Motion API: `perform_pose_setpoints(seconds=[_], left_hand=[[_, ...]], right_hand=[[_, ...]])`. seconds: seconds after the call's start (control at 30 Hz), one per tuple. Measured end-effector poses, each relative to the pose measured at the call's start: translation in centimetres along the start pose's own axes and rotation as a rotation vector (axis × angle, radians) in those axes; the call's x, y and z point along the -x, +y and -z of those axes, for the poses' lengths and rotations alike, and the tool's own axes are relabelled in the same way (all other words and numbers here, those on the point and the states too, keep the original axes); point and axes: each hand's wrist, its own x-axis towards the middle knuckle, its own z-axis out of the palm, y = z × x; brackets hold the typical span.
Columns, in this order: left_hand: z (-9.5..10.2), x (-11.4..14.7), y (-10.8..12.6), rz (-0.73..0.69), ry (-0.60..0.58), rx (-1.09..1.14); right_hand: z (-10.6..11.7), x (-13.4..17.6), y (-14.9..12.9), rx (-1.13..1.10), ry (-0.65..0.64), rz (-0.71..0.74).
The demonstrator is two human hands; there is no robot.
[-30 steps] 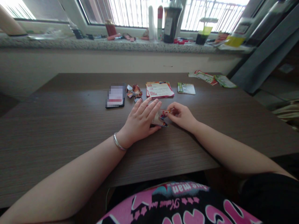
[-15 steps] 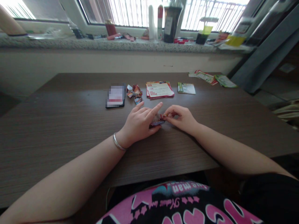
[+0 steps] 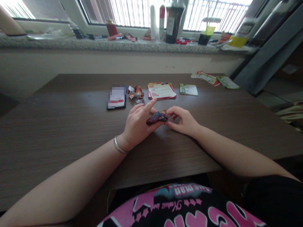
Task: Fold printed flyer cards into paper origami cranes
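Observation:
Between my hands is a folded piece of printed, glossy paper [image 3: 156, 118], dark with red and orange patches. My left hand [image 3: 138, 124], wearing a silver bangle [image 3: 120, 144], grips it between thumb and fingers, index finger raised. At the paper's right end, my right hand [image 3: 183, 119] pinches the edge with thumb and fingertips. Just beyond my left hand lie several crumpled or folded printed pieces [image 3: 136, 92]. A stack of red-bordered cards [image 3: 162, 90] rests further back, with a smaller green-and-white card stack [image 3: 188, 89] to its right.
A phone-like black-edged device [image 3: 116, 98], its screen blurred, lies on the brown table [image 3: 59, 126] at left. More cards and strips [image 3: 209, 78] sit at the back right edge. Bottles, a dark container [image 3: 174, 25] and small items line the granite windowsill [image 3: 92, 45].
The folded paper has turned and lifted, so its dark printed side shows. My left hand has shifted slightly left, and my right fingers stay at the paper's right end.

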Motion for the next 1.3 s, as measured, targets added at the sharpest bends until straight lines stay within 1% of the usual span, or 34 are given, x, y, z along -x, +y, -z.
perform_pose_setpoints(seconds=[0.13, 0.3, 0.4, 0.53, 0.73, 0.9, 1.07, 1.3], left_hand=[[0.0, 0.0, 0.1, 0.016, 0.046, 0.01], [0.3, 0.0, 0.6, -0.043, 0.06, 0.007], [0.4, 0.1, 0.8, -0.057, 0.056, 0.026], [0.3, 0.1, 0.8, -0.035, 0.042, 0.021], [-0.2, 0.2, 0.6, -0.014, 0.095, 0.027], [-0.3, 0.0, 0.5, 0.052, 0.062, 0.146], [0.0, -0.1, 0.5, 0.017, 0.019, 0.233], [0.1, -0.2, 0.4, 0.029, 0.039, 0.241]], right_hand=[[-0.3, 0.0, -0.4, 0.049, 0.02, 0.007], [-0.3, -0.1, -0.8, 0.006, 0.102, 0.025], [-0.1, -0.1, -0.8, -0.002, 0.128, 0.008], [0.1, -0.1, -0.6, 0.01, 0.136, 0.006], [0.1, -0.1, -0.9, 0.011, 0.18, 0.045], [0.1, 0.0, -1.2, 0.026, 0.22, 0.058], [0.0, 0.0, -1.5, 0.046, 0.248, 0.095], [0.0, 0.1, -1.5, 0.08, 0.253, 0.116]])
